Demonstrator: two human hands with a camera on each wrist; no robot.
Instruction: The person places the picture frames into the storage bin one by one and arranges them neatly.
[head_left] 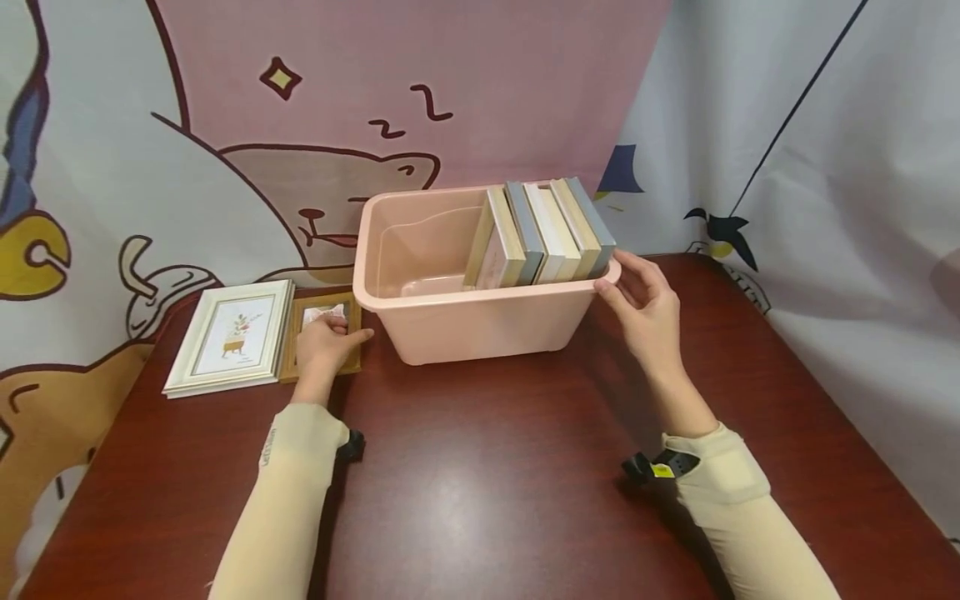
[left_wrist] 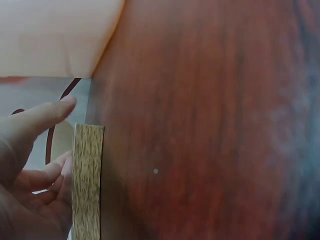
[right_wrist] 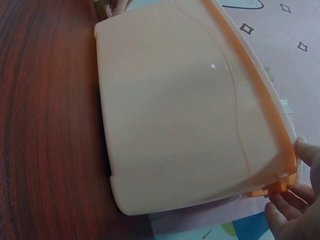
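Note:
My left hand (head_left: 322,346) rests over a brown wood-grain picture frame (head_left: 326,300) lying flat on the table, its thumb stretched out toward the pink bin (head_left: 483,329). In the left wrist view the fingers lie along the face of the frame beyond its edge (left_wrist: 87,185), and the thumb stands apart from it. At the bin's right front corner, my right hand (head_left: 651,321) grips the rim, thumb on top and fingers beneath, as the right wrist view also shows. Several slim rectangular pieces (head_left: 551,237) in cream, grey and white stand on edge in the bin's right part.
Left of the brown frame lies a white picture frame (head_left: 234,333) with a plant drawing, seemingly stacked on another. A dark red wooden table (head_left: 480,467) carries everything. Behind it hangs a cartoon-printed cloth (head_left: 510,92), close to the bin's back.

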